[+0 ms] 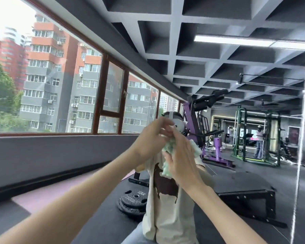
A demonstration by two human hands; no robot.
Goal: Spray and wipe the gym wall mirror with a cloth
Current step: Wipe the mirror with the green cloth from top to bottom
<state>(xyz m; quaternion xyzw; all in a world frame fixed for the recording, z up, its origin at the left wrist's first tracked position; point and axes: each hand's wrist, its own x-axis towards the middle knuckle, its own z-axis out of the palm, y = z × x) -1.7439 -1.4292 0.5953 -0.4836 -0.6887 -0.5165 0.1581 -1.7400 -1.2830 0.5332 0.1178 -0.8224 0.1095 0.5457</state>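
While I stand close up to the mirror point(253, 173), I hold the cloth point(167, 167) up between my two hands, at about the height of my own reflection's point(165, 212) head. The fingers point(167, 128) of my left hand point(152, 138) are curled and pinch the top of the bunched green-and-white cloth. This looks meant to keep the cloth from slipping while I gather it. My right hand point(182, 162) lies just below and to the right of those fingers. Its own fingers point(180, 140) are nearly straight and spread flat over the cloth, which shows on either side of the palm. I judge I am shaping it into a pad that fits under the flat hand, so the wipe covers more glass. Whether the cloth already touches the glass beyond my fingers, I cannot tell. No spray bottle is in sight. Well off to the right of my fingers, a bright seam point(304, 103) runs down the glass.
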